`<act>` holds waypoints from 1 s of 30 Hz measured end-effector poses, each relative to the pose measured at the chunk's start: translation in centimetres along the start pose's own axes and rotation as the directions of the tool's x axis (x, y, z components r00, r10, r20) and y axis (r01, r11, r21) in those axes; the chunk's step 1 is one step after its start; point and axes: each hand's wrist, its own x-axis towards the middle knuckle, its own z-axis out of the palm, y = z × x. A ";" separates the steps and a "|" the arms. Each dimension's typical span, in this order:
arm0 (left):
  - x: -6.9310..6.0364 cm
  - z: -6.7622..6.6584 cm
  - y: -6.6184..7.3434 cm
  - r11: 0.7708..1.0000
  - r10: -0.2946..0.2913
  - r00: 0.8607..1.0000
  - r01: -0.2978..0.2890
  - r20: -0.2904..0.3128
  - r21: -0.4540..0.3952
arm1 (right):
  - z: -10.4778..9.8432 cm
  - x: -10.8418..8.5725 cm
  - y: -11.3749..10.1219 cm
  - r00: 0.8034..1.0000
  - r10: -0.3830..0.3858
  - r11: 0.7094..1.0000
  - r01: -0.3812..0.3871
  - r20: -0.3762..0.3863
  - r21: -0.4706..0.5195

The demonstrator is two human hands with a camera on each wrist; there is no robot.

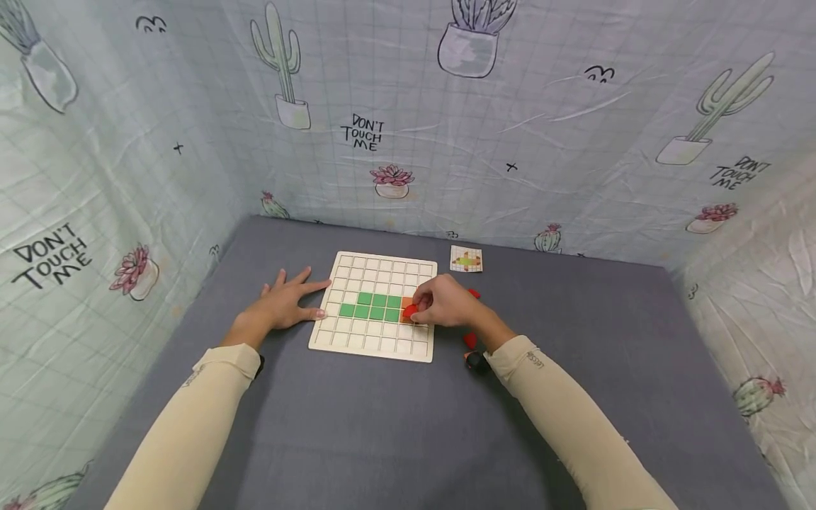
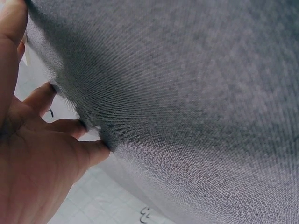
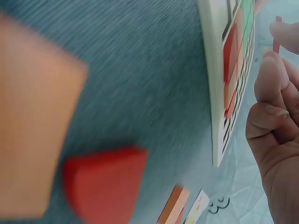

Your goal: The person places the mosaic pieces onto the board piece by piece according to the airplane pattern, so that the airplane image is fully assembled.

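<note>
A pale square grid board (image 1: pixel 357 341) lies on the grey table. Across its middle run two rows of green square tiles (image 1: pixel 377 300), with orange tiles (image 1: pixel 406 303) at their right end. My left hand (image 1: pixel 283 303) is spread flat, its thumb and index finger touching the board's left edge. Over the orange tiles, my right hand (image 1: pixel 443 301) pinches a small red piece (image 1: pixel 410 311) between thumb and fingers. The right wrist view shows this piece edge-on, held above the board, and a red tile (image 3: pixel 230 53) in the board near its edge.
Loose red pieces (image 1: pixel 470 340) lie right of the board, partly hidden by the right arm. An orange block (image 3: pixel 37 126) looms blurred in the right wrist view. A small pattern card (image 1: pixel 467 259) rests behind them. Printed cloth (image 1: pixel 421 156) hangs around the table.
</note>
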 end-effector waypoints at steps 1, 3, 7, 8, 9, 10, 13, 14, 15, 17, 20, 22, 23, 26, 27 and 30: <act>0.0 0.0 0.0 1.000 0.000 1.000 0.000 -0.003 0.000 | 0.1 0.2 -0.2 1.000 0.007 1.000 -0.007 -0.003 0.010; -0.1 0.0 0.1 1.000 0.002 1.000 -0.002 -0.005 0.001 | 0.2 0.5 -0.5 1.000 0.022 0.999 -0.021 -0.005 0.026; -0.1 0.0 0.1 1.000 0.000 1.000 0.000 -0.001 0.000 | 0.4 1.1 -1.0 0.999 0.045 0.998 -0.045 -0.002 0.047; -0.1 0.0 0.1 1.000 -0.002 1.000 0.002 0.000 0.000 | 0.5 1.3 -1.1 0.999 0.043 0.998 -0.043 -0.001 0.047; -0.1 0.0 0.1 1.000 -0.005 1.000 0.005 0.000 0.000 | 0.6 1.5 -1.1 0.999 0.040 0.998 -0.040 -0.002 0.044; -0.1 0.0 0.1 1.000 -0.007 1.000 0.007 -0.001 0.003 | 0.6 1.7 -1.1 0.999 0.037 0.998 -0.037 -0.003 0.041; -0.1 0.0 0.1 1.000 -0.015 1.000 0.015 -0.003 0.005 | 0.8 2.2 -1.3 1.000 0.024 0.999 -0.024 -0.001 0.036; -0.1 0.0 0.1 1.000 -0.015 1.000 0.015 -0.006 0.005 | 0.9 2.4 -1.3 1.000 0.021 0.999 -0.021 0.001 0.037; 0.0 0.0 0.0 1.000 -0.014 1.000 0.014 -0.008 0.004 | 1.0 2.5 -1.4 1.000 0.021 0.999 -0.021 0.000 0.036; 0.0 -0.1 0.0 1.000 -0.013 1.000 0.013 -0.011 0.003 | 1.2 2.9 -1.5 1.000 0.019 0.999 -0.019 0.000 0.033; 0.2 0.0 0.0 1.000 -0.009 1.000 0.009 -0.013 0.005 | 1.5 3.4 -1.6 1.000 0.017 0.999 -0.017 -0.001 0.028; 0.2 0.0 0.0 1.000 -0.006 1.000 0.006 -0.015 0.006 | 1.7 3.8 -1.8 1.000 0.018 0.999 -0.018 -0.001 0.030; 0.2 0.0 0.0 1.000 -0.005 1.000 0.005 -0.016 0.006 | 1.8 3.9 -1.8 1.000 0.020 0.999 -0.020 0.001 0.035; 0.1 0.0 0.0 1.000 -0.007 1.000 0.007 -0.019 0.004 | 2.1 4.4 -2.0 1.000 0.020 0.999 -0.020 0.009 0.037; 0.1 0.1 0.0 1.000 -0.008 1.000 0.008 -0.019 0.005 | 2.2 4.5 -2.0 1.000 0.021 0.999 -0.021 0.009 0.036; 0.1 0.1 0.0 1.000 -0.011 1.000 0.011 -0.017 0.003 | 2.5 4.8 -2.2 1.000 0.022 0.999 -0.023 0.009 0.035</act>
